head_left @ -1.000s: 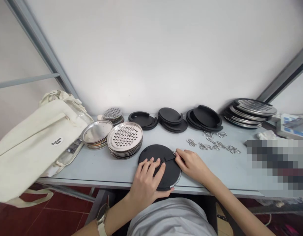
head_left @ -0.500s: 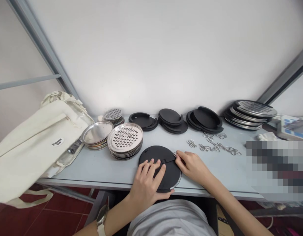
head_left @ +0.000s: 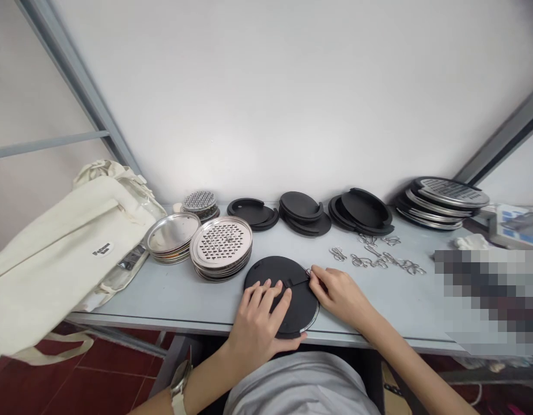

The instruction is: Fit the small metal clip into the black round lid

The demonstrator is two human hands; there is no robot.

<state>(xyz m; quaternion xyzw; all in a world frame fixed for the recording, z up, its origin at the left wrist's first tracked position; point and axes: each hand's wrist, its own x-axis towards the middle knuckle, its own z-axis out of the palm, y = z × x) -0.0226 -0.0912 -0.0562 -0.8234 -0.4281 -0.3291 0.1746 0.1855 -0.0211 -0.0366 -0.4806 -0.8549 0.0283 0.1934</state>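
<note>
A black round plastic grater holder [head_left: 270, 269] lies at the table's front edge, with a thin shiny metal rim showing along its lower right side. My left hand [head_left: 258, 314] rests across it, fingers spread over the top and thumb hooked under the near edge. At the right end of the holder's slot, my right hand [head_left: 335, 290] pinches a small wire clip [head_left: 308, 272]; most of that clip is hidden by the fingertips. Loose wire clips [head_left: 361, 260] lie scattered beyond my right hand.
Perforated grater discs [head_left: 222, 242] and plain metal discs [head_left: 173, 231] are stacked on the left. Black holders [head_left: 307, 206] sit along the wall, with assembled graters [head_left: 448, 193] piled at right. A cream bag [head_left: 76, 242] covers the table's left end.
Both hands stay almost where they were, still on the holder. The wire clip in my right fingertips has shifted very slightly; the view has moved a little.
</note>
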